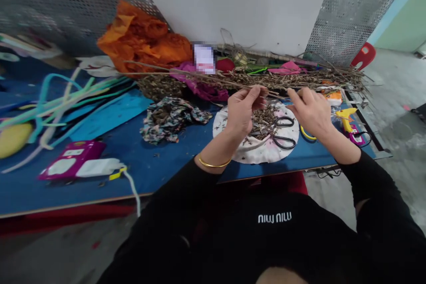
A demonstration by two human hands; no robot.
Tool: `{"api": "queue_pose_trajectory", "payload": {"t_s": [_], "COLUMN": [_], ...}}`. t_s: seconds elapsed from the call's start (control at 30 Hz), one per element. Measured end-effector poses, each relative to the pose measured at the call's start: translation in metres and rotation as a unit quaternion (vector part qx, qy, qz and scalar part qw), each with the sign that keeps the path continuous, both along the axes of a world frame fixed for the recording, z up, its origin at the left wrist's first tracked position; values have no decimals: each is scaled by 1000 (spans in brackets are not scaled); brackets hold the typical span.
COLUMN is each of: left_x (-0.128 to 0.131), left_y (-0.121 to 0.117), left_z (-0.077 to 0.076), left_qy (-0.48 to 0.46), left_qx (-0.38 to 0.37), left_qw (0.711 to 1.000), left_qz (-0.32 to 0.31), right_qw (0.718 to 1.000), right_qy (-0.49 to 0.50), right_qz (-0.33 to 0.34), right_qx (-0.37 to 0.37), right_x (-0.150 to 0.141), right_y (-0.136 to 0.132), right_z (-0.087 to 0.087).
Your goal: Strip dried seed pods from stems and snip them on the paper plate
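Note:
My left hand [241, 106], with a gold bangle at its wrist, is closed in a pinch on a long thin dried stem [277, 94]. My right hand [311, 108] is closed in a pinch near the stem's right end, a short gap from the left. Below both hands lies a round white cloth [246, 155] covered with dry brown plant bits [266, 116]. Black-handled scissors [284, 142] rest open on the cloth, their blades partly among the bits. Behind the hands stretches a long pile of dried stems [319, 79].
A yellow glue gun [346, 115] stands at the table's right end. Leftward lie a patterned cloth bundle [166, 117], a purple box with a white plug [75, 159], and coloured foam strips [48, 111]. Orange crumpled paper [143, 46] and a phone [204, 58] are at the back.

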State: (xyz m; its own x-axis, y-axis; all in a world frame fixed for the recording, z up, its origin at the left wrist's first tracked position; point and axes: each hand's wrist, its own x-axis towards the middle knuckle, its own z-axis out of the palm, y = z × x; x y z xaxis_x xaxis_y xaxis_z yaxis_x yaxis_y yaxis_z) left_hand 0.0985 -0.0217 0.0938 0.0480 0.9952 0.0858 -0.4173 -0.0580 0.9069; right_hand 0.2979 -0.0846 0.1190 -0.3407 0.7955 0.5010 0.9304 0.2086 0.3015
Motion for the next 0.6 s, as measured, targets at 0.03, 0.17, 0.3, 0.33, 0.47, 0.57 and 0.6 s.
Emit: {"api": "queue_pose_trajectory", "payload": {"t_s": [0.03, 0.17, 0.3, 0.33, 0.47, 0.57, 0.6], "left_x": [4, 4, -15, -19, -32, -34, -33], "left_y": [-1, 4, 22, 27, 39, 37, 36], "left_z": [0, -10, -38, -46, -71, -76, -76], "left_qy": [5, 27, 88, 112, 191, 218, 226], "left_qx": [2, 32, 70, 75, 74, 71, 69], "left_qw": [1000, 999, 994, 991, 974, 969, 968], "left_qz": [-2, -34, -2, 27, 99, 88, 82], "right_qw": [1000, 996, 999, 998, 980, 967, 964], "right_qy": [-12, -29, 17, 34, 36, 58, 70], "right_qz": [5, 13, -32, -58, -196, -247, -255], "right_qx": [-24, -84, -8, 14, -13, -37, -40], "right_x": [-2, 3, 45, 60, 121, 154, 161], "right_y": [4, 23, 62, 77, 148, 196, 209], "right_z": [1, 10, 39, 48, 73, 72, 68]}}
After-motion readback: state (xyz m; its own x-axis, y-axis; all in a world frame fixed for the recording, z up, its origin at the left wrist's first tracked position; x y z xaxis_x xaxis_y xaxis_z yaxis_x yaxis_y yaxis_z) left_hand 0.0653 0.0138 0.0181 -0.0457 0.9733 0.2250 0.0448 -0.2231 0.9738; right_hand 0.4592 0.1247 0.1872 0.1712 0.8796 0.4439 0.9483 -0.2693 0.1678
